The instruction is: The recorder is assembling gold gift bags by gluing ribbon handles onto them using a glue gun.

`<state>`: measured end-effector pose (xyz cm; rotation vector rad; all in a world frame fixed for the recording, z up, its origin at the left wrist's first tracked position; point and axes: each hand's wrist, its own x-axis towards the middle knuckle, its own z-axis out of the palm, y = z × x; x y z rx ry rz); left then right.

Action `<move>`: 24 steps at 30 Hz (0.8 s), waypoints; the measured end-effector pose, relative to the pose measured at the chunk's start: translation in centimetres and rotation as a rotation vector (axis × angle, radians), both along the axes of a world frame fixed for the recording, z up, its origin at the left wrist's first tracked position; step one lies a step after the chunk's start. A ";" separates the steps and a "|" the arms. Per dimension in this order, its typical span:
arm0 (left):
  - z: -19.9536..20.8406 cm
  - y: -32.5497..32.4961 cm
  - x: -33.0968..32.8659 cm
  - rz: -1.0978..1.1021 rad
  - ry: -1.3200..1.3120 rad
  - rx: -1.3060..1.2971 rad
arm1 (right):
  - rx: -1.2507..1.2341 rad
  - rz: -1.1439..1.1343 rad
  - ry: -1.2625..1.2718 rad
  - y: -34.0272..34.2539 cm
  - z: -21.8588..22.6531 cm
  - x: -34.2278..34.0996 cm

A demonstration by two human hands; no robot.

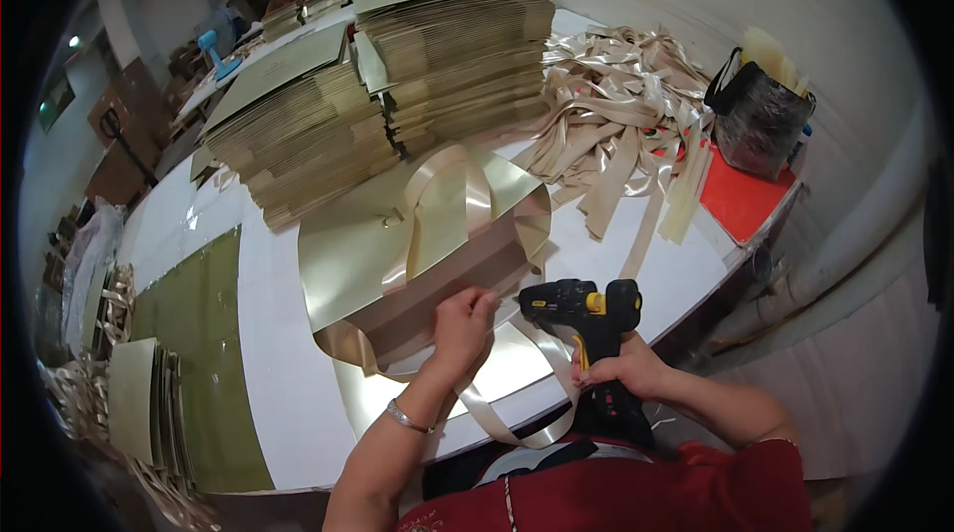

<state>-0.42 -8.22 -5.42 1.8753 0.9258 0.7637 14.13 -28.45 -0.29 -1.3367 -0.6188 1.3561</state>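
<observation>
Near the front edge of the white surface [266, 353], in the head view, working on a gold card [343, 269] with a brown middle panel, lying just in from that edge. Gripping a black glue gun [566, 302] in the right hand [631, 370], wrapping fingers around the handle by the yellow trigger and pointing the nozzle leftward across the card. Holding the left hand [463, 328] over the brown panel, bunching thumb and fingertips just beside the nozzle. Arching a ribbon loop [434, 162] over the card's far half, and trailing a lower ribbon [485, 416] toward the front edge.

Seemingly fixing ribbon to the card with glue, judging by nozzle and fingertips meeting so closely. Probably calling next for a small, steady dab, then for pressing the joint flat while sparing bare fingertips the hot tip.

Showing two stacks [298, 125] [457, 60] toward the far edge, a ribbon heap [621, 100] toward the far right corner, and a dark pouch [760, 125] resting on a red sheet [740, 199] beside the right edge.

Not being able to tell whether pinching ribbon or card with the left fingers, or touching only. Losing the nozzle's tip against pale material; not making out any glue. Hiding most of the right palm behind the handle. Blurring and cutting off the far-left clutter at the dark rim.
</observation>
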 end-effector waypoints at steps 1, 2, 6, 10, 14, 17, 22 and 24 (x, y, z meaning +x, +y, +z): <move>0.1 -0.2 -0.1 -0.104 -0.036 0.133 | -0.004 0.007 -0.005 0.1 0.4 -0.1; 0.1 -0.2 -0.2 -0.096 -0.040 0.130 | 0.045 -0.015 0.015 0.2 0.7 -0.2; 0.5 -0.7 -0.9 -0.051 -0.100 0.376 | 0.023 0.060 0.104 0.8 0.7 0.4; 3.9 -1.2 -4.1 0.014 -0.248 0.393 | -0.059 0.092 0.110 0.5 -0.1 1.7; 5.3 -2.8 -10.3 0.013 0.275 0.758 | -0.115 0.146 -0.231 -0.3 0.9 2.8; 4.3 -3.8 -12.8 -0.015 0.483 0.811 | -0.148 0.286 -0.419 -0.1 1.8 1.8; 1.9 -2.2 -13.0 -0.091 0.276 0.848 | 0.032 0.314 0.032 2.1 1.3 -2.6; 1.8 -2.5 -12.9 -0.090 0.276 0.836 | 0.005 0.346 0.046 2.9 0.6 -4.0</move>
